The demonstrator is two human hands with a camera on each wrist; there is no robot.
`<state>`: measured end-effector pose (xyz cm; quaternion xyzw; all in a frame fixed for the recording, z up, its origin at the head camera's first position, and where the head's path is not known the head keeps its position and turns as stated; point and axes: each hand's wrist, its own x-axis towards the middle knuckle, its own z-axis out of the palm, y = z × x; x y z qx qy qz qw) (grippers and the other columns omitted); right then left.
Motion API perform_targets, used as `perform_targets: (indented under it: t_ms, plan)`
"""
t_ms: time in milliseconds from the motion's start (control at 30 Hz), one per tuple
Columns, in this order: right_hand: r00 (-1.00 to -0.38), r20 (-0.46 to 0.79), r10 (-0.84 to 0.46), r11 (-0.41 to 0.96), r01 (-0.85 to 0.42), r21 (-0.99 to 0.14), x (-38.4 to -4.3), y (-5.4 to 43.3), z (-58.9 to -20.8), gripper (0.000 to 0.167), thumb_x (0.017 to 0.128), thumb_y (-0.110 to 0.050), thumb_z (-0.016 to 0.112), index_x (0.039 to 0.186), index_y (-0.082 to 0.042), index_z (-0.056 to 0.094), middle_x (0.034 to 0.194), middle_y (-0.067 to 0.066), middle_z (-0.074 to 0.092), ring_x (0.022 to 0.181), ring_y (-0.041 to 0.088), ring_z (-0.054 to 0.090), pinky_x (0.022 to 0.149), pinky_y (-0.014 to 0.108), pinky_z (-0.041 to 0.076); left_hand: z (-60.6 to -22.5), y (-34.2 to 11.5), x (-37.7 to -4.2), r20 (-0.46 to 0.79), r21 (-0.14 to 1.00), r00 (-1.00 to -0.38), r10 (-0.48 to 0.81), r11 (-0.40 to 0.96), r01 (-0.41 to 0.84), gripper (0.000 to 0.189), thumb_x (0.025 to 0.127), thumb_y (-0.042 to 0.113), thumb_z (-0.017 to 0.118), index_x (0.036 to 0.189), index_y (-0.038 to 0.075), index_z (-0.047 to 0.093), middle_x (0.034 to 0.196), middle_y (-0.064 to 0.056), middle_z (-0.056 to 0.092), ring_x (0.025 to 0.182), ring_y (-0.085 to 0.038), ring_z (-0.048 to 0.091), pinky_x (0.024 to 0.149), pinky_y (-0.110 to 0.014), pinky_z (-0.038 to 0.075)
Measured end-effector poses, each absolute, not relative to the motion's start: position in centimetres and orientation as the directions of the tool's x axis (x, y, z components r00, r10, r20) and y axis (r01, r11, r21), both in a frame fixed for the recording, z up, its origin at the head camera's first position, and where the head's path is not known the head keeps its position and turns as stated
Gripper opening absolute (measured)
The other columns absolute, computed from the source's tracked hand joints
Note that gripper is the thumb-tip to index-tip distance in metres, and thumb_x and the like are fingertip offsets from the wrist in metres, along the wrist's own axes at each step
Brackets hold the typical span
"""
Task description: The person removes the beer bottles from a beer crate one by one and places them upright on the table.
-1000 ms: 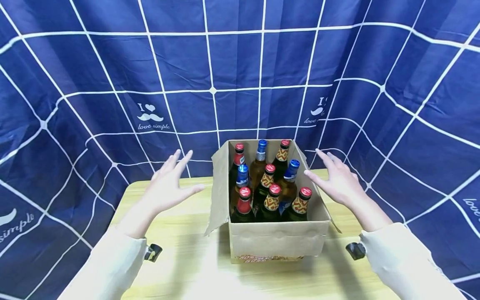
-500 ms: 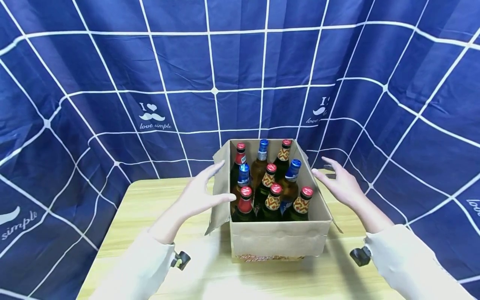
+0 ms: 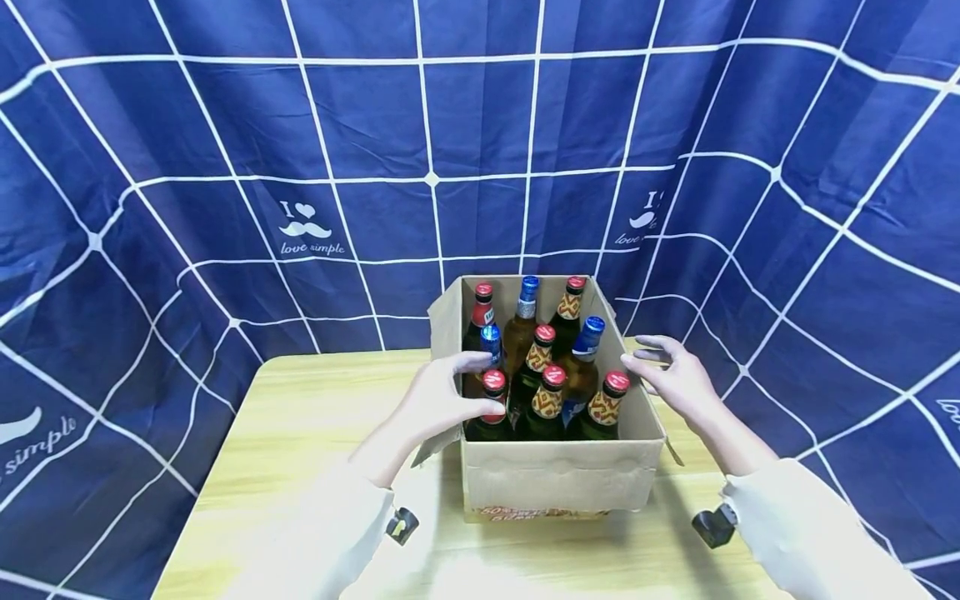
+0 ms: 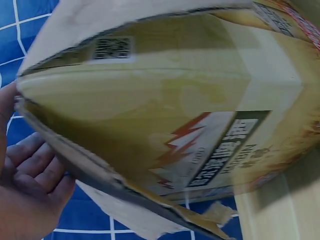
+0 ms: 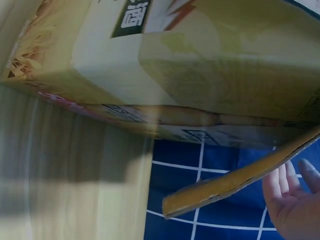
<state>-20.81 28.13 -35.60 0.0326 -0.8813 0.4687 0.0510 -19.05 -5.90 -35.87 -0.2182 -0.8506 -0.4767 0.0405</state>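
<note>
A cardboard box (image 3: 558, 475) with its flaps spread stands on the table, holding several upright beer bottles with red or blue caps. My left hand (image 3: 435, 400) reaches over its left wall; thumb and fingers lie spread about the neck of the front-left red-capped bottle (image 3: 493, 385), and contact cannot be made out. The left wrist view has the left hand (image 4: 35, 185) beside a box flap, fingers loosely bent. Over the right wall hovers my right hand (image 3: 678, 383), nearest a blue-capped bottle (image 3: 588, 337) and the front-right red-capped bottle (image 3: 606, 404). Neither hand visibly grips anything.
A light wooden table (image 3: 300, 450) carries the box. Blue curtain (image 3: 360, 125) with white grid lines surrounds it at the back and sides. The left flap (image 3: 446, 321) sticks outward, and another flap (image 5: 235, 182) juts out on the right.
My left hand has moved right, from beside the box to over its left side. The right hand has come slightly lower with its fingers more bent. The box and bottles stay put.
</note>
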Motion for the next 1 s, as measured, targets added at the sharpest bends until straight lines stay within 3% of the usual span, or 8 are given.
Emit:
perform_targets:
  t_ms: [67,167,300,433,700,800,1000]
  plan:
    - [-0.991,0.135,-0.019,0.550,-0.124,-0.826,-20.8,28.1,-35.8,0.055,0.092,-0.027,0.063,0.133,0.006,0.046,0.122,0.032,0.055,0.084,-0.007,0.055,0.066,0.020,0.051,-36.1,-5.8,-19.2,0.283,0.775,-0.899,0.333,0.473,0.419,0.059,0.069,0.029,0.086,0.120,0.010,0.065,0.112,0.003,0.067,0.107,-0.013,0.058,0.095,-0.034,0.043]
    - [-0.988,0.154,-0.022,0.526,-0.142,-0.838,-20.8,28.0,-36.2,0.051,0.093,-0.024,0.063,0.131,0.007,0.049,0.119,0.029,0.058,0.082,-0.009,0.054,0.065,0.019,0.050,-36.4,-5.7,-19.4,0.306,0.753,-0.893,0.329,0.491,0.439,0.053,0.068,0.026,0.087,0.115,0.012,0.068,0.109,0.003,0.068,0.105,-0.013,0.059,0.093,-0.033,0.044]
    - [-0.985,0.171,0.006,0.493,-0.146,-0.858,-20.7,27.9,-36.7,0.048,0.092,-0.023,0.064,0.127,0.007,0.053,0.103,0.003,0.067,0.078,-0.005,0.055,0.062,0.019,0.048,-36.4,-5.4,-19.4,0.316,0.716,-0.889,0.332,0.532,0.453,0.046,0.067,0.026,0.087,0.108,0.014,0.071,0.106,0.004,0.068,0.103,-0.014,0.059,0.091,-0.032,0.045]
    - [-0.984,0.175,0.035,0.444,-0.141,-0.885,-20.6,27.7,-37.2,0.046,0.093,-0.022,0.064,0.125,0.010,0.054,0.086,-0.020,0.060,0.069,-0.001,0.050,0.052,0.018,0.041,-36.5,-5.0,-19.5,0.297,0.681,-0.894,0.336,0.582,0.445,0.040,0.067,0.027,0.088,0.101,0.014,0.072,0.097,0.005,0.067,0.097,-0.014,0.059,0.087,-0.032,0.046]
    - [-0.989,0.128,0.071,0.334,-0.097,-0.938,-20.5,27.5,-37.7,0.042,0.093,-0.023,0.064,0.122,0.006,0.055,0.082,-0.019,0.060,0.063,0.001,0.046,0.045,0.018,0.034,-36.3,-4.3,-19.8,0.265,0.614,-0.905,0.333,0.665,0.425,0.040,0.065,0.030,0.088,0.098,0.013,0.074,0.096,0.003,0.069,0.095,-0.016,0.056,0.085,-0.034,0.044]
    - [-0.989,0.129,0.075,0.322,-0.099,-0.941,-20.5,27.5,-37.9,0.042,0.094,-0.022,0.062,0.123,0.007,0.055,0.086,-0.020,0.061,0.069,0.000,0.049,0.052,0.016,0.038,-36.3,-4.3,-19.9,0.242,0.634,-0.919,0.311,0.666,0.393,0.040,0.065,0.029,0.088,0.099,0.013,0.075,0.100,-0.001,0.069,0.098,-0.018,0.057,0.087,-0.035,0.045]
    - [-0.981,0.178,0.073,0.332,-0.144,-0.932,-20.5,27.3,-38.2,0.045,0.095,-0.018,0.059,0.127,0.013,0.050,0.091,-0.025,0.060,0.087,-0.005,0.055,0.079,0.011,0.041,-36.4,-4.3,-19.7,0.271,0.665,-0.913,0.305,0.626,0.407,0.040,0.065,0.028,0.088,0.100,0.011,0.075,0.105,-0.005,0.069,0.104,-0.023,0.057,0.093,-0.039,0.043]
